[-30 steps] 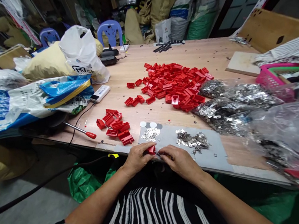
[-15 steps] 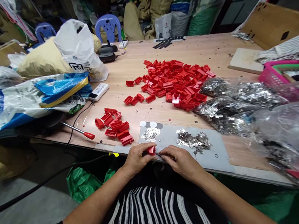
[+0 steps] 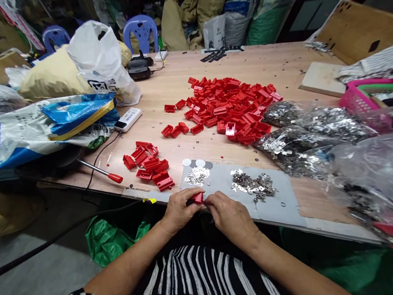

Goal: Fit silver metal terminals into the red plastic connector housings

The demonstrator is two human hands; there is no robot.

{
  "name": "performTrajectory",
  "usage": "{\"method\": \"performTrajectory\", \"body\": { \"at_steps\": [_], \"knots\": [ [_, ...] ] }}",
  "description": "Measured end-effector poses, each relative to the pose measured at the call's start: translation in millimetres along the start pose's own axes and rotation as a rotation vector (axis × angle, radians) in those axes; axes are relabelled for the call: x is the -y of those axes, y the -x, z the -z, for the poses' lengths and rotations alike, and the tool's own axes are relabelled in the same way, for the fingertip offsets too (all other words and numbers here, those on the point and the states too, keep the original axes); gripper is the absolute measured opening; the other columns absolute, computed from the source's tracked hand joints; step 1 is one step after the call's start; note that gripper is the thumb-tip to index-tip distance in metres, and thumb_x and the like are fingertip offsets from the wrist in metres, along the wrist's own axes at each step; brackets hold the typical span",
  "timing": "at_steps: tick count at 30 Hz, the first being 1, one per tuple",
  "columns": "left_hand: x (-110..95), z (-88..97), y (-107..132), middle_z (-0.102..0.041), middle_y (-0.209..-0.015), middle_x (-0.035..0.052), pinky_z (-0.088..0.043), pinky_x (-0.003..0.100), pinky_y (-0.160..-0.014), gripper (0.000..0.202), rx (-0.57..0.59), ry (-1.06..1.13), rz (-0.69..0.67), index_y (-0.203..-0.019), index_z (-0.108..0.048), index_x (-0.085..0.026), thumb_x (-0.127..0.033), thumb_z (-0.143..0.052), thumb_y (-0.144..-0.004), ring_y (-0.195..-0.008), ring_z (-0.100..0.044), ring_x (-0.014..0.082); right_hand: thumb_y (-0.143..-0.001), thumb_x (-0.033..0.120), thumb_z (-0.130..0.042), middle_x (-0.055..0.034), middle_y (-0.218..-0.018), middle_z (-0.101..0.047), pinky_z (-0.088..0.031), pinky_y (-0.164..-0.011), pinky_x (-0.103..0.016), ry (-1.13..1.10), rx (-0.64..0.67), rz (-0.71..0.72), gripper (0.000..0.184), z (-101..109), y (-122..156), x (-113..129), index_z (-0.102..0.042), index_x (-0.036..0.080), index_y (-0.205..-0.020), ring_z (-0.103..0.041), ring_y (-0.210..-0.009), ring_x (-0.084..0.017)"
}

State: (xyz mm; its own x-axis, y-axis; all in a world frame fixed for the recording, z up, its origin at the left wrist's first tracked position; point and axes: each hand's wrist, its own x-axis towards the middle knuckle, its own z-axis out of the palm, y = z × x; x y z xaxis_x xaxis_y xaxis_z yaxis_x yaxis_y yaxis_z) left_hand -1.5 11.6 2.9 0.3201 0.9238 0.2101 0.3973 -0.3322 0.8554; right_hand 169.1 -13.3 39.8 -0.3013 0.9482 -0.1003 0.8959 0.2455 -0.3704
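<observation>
Between the fingers and thumb of my left hand is a small red plastic housing, held over the table's front edge. My right hand is closed at the housing's right side, its fingertips pinched together. What those fingertips hold, if anything, is hidden. Just beyond the hands, a grey mat carries a pile of small shiny metal pieces and a darker pile of metal clips. Several red housings lie left of the mat, and a large heap of red housings lies farther back.
Clear bags of metal parts lie at the right, by a pink basket. A red-handled screwdriver and a white device with a cable are at the left. Filled sacks stand behind them.
My right hand has turned and drawn its fingers in closer to the red housing. The thin dark piece seen between the hands before is now hidden. My left hand keeps its hold.
</observation>
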Motion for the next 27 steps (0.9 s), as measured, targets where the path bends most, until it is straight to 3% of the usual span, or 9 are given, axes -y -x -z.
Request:
{"method": "performTrajectory", "body": {
  "at_steps": [6,9,11,14,17,19,27],
  "knots": [
    [-4,3.5,0,-0.071,-0.101,0.0038,-0.048,0.032,-0.088,0.034,-0.004,0.06,0.021,-0.102,-0.067,-0.023,-0.022,-0.076,-0.069,-0.096,-0.065,0.0201,-0.092,0.022,-0.044,-0.0041,-0.099,-0.062,-0.045,-0.079,-0.031,-0.261,-0.002,0.076,0.02,0,1,-17,-0.059,0.024,-0.106,-0.06,-0.091,-0.019],
    [-10,5.2,3,-0.07,-0.094,0.0031,-0.048,0.03,-0.083,0.03,-0.045,0.14,0.096,-0.095,-0.067,-0.021,-0.025,-0.078,-0.067,-0.088,-0.064,0.0189,-0.095,0.023,-0.039,-0.0056,-0.105,-0.06,-0.044,-0.084,-0.032,-0.431,-0.03,0.147,0.023,2,7,-22,-0.054,0.023,-0.111,-0.058,-0.096,-0.019],
    [-17,5.8,4,-0.067,-0.092,0.002,-0.047,0.028,-0.08,0.031,-0.1,0.294,0.168,-0.095,-0.064,-0.021,-0.026,-0.077,-0.068,-0.084,-0.062,0.0169,-0.096,0.026,-0.037,-0.0051,-0.102,-0.061,-0.044,-0.083,-0.031,-0.545,-0.022,0.177,0.021,6,10,-22,-0.052,0.023,-0.11,-0.058,-0.093,-0.018],
    [-30,5.7,4,-0.065,-0.092,0.0005,-0.046,0.026,-0.079,0.03,-0.167,0.691,0.285,-0.1,-0.06,-0.021,-0.025,-0.073,-0.073,-0.082,-0.062,0.013,-0.097,0.03,-0.035,0.0003,-0.08,-0.061,-0.044,-0.075,-0.029,-0.653,0.025,0.176,0.027,13,12,-20,-0.045,0.023,-0.121,-0.058,-0.075,-0.015],
    [-42,4.5,3,-0.067,-0.084,0.0011,-0.047,0.025,-0.078,0.018,-0.123,1.093,0.431,-0.085,-0.058,-0.017,-0.027,-0.07,-0.077,-0.078,-0.064,0.0118,-0.098,0.032,-0.034,0.005,-0.065,-0.055,-0.043,-0.07,-0.027,-0.657,0.06,0.188,0.041,18,10,-16,-0.035,0.023,-0.138,-0.055,-0.062,-0.013],
    [-46,3.3,3,-0.068,-0.079,0.0018,-0.049,0.026,-0.078,0.02,-0.087,1.287,0.509,-0.076,-0.056,-0.015,-0.028,-0.071,-0.078,-0.078,-0.066,0.0131,-0.098,0.034,-0.034,0.0051,-0.063,-0.054,-0.043,-0.067,-0.026,-0.64,0.067,0.196,0.043,19,8,-14,-0.037,0.024,-0.139,-0.054,-0.06,-0.013],
    [-48,-1.3,5,-0.072,-0.084,0.0081,-0.052,0.032,-0.084,0.017,-0.101,1.535,0.742,-0.086,-0.064,-0.01,-0.026,-0.057,-0.089,-0.076,-0.069,0.0158,-0.097,0.039,-0.038,0.0003,-0.07,-0.063,-0.046,-0.067,-0.027,-0.576,0.038,0.207,0.041,26,5,-10,-0.047,0.025,-0.134,-0.06,-0.064,-0.016]
  ]
}}
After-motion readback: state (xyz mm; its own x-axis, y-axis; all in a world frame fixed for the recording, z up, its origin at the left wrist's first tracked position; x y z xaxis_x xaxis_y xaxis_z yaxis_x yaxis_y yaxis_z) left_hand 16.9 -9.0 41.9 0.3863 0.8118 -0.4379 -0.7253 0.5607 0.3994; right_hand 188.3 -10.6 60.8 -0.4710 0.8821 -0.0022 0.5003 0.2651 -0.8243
